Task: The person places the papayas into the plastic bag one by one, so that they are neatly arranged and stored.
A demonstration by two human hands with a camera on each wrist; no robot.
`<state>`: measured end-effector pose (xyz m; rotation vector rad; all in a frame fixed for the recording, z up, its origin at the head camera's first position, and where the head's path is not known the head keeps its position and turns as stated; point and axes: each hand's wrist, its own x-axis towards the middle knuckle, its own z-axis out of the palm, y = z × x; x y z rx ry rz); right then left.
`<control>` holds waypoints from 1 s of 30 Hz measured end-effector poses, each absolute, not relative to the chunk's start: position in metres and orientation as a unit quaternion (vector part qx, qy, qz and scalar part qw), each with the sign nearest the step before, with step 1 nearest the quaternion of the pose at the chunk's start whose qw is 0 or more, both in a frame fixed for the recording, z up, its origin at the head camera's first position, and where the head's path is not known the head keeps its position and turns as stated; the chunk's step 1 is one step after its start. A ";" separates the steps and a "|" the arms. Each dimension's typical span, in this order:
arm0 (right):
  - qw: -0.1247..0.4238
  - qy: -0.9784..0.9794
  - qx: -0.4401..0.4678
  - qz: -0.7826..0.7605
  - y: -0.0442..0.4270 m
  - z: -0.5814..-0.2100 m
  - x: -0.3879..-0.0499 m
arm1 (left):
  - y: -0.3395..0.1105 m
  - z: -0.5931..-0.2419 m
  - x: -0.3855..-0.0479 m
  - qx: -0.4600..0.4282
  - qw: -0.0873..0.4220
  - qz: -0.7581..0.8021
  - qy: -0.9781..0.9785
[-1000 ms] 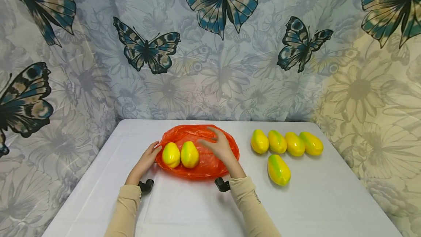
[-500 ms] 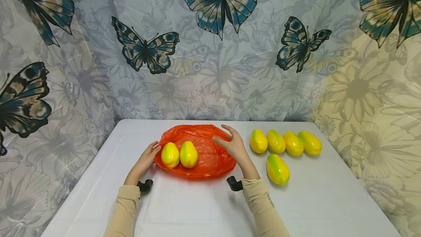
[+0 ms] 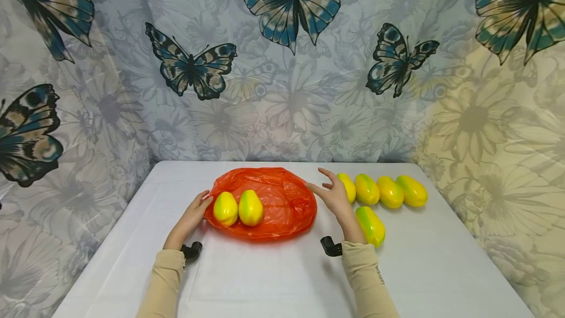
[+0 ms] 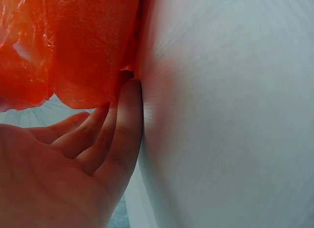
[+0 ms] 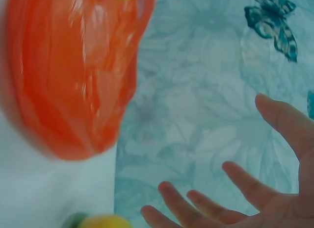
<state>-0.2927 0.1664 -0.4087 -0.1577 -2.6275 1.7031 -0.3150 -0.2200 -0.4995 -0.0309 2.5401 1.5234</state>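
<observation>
A red plastic bag lies spread into a shallow bowl shape on the table, two glossy yellow-green mangoes side by side in its left part. At its left edge my left hand rests with extended fingers; in the left wrist view these fingers touch the bag's side low against the table. My right hand hovers just right of the bag, fingers spread and holding nothing. Behind it stands a row of several mangoes, the leftmost partly hidden. One more mango sits in front of the row, partly covered by my forearm.
The white-covered table reaches forward to a butterfly-printed cloth backdrop, which also closes off both sides. Black camera mounts stick out from both wrists.
My right hand has moved right, from over the bag's right half to beyond its right edge, toward the row of mangoes. The left hand stays at the bag's left edge.
</observation>
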 end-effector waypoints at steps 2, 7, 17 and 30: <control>0.010 -0.842 -0.060 0.536 0.173 -0.409 -0.292 | -0.220 -0.499 -0.314 -0.010 0.091 0.512 0.854; 0.020 -0.848 -0.079 0.524 0.191 -0.410 -0.288 | -0.220 -0.498 -0.313 -0.007 0.090 0.508 0.856; 0.008 -0.831 -0.121 0.544 0.223 -0.412 -0.275 | -0.219 -0.498 -0.315 -0.012 0.097 0.500 0.861; 0.006 -0.823 -0.154 0.547 0.251 -0.421 -0.258 | -0.220 -0.499 -0.316 -0.011 0.099 0.504 0.858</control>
